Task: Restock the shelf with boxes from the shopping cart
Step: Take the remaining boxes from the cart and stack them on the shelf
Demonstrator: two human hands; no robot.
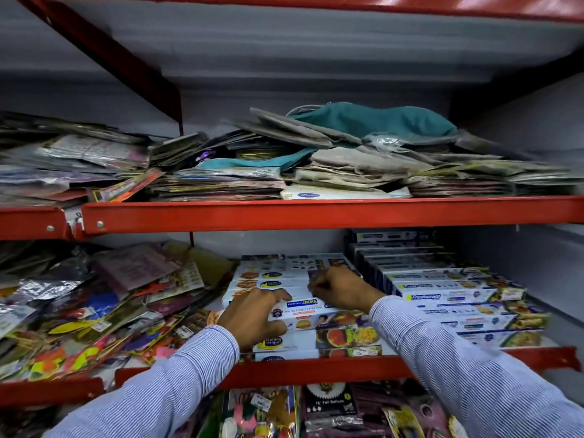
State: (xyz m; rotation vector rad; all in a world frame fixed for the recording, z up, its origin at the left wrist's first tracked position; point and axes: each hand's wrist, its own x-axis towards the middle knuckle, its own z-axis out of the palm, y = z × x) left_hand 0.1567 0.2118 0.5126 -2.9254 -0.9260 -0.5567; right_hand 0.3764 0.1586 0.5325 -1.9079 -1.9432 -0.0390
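Your striped blue-and-white sleeves (177, 374) come in from the near edge, and your left hand (252, 317) has its fingers curled over the near-left end of a long white printed cardboard box (319, 311). Your right hand (339, 289) grips its far-right end, fingers bent. That box sits on top of the white box stack (284, 343) on the red metal shelf (316, 371), just left of the taller box pile (442, 295).

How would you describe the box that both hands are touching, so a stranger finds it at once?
Look at the lower red shelf, at the middle stack of white boxes. The top box lies under the left hand and right hand. Unlike its neighbours, its blue label reads upside down.
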